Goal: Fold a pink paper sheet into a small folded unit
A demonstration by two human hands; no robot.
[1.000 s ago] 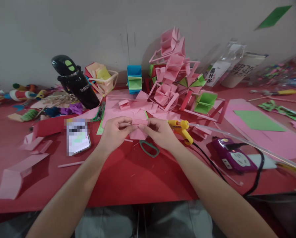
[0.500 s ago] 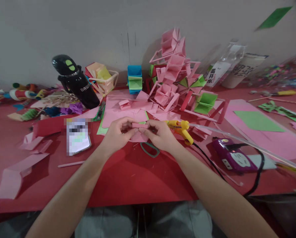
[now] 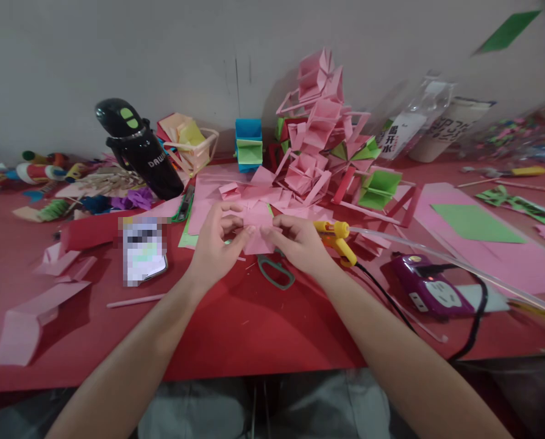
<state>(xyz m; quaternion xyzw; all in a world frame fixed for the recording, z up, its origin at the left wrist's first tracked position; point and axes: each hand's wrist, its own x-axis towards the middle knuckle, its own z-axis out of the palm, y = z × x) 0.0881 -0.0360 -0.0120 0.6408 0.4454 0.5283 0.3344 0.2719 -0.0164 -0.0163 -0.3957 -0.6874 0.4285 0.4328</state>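
Between both hands is a small pink piece of paper (image 3: 258, 235), turned with its flat face toward me. My left hand (image 3: 220, 241) pinches its left side between thumb and fingers. On the right side, my right hand (image 3: 297, 241) grips it the same way, thumb in front. Just below the paper lie scissors (image 3: 277, 272), their grey handle showing and their blades hidden. A yellow glue gun (image 3: 339, 241) rests right of my right hand. Pink paper sheets (image 3: 208, 198) lie beyond the hands.
A tower of folded pink paper (image 3: 318, 122) stands behind. On the left are a phone (image 3: 144, 253), a black bottle (image 3: 139, 149) and a pink paper strip (image 3: 25, 332). On the right, a purple power socket (image 3: 432, 289) has a black cord crossing the table (image 3: 254, 335).
The pink paper has been turned so that its flat face shows instead of a narrow folded edge. My fingers have shifted a little along its sides.
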